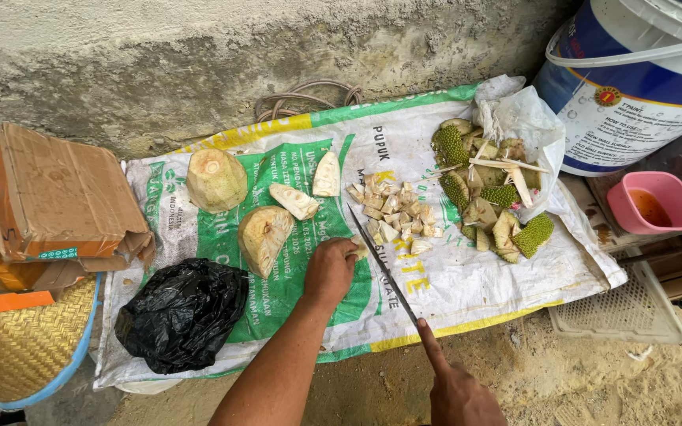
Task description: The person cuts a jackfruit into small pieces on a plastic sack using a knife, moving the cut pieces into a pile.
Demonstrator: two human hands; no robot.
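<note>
My right hand (455,390) grips a long knife (384,268), index finger stretched along its spine; the blade slants up-left across a white and green woven sack (467,288). My left hand (329,268) pinches a small pale piece of fruit (359,251) against the sack, right beside the blade. Just beyond the blade lies a pile of several pale cut chunks (392,213). Two large peeled fruit halves (216,180) (265,237) and two pale wedges (294,201) (327,174) rest to the left.
Spiky green peel scraps (487,201) lie on a white plastic bag at right. A black plastic bag (181,312), cardboard boxes (57,197) and a woven mat (17,347) sit left. A blue and white bucket (633,75) and a pink cup (653,201) stand right, against a concrete wall.
</note>
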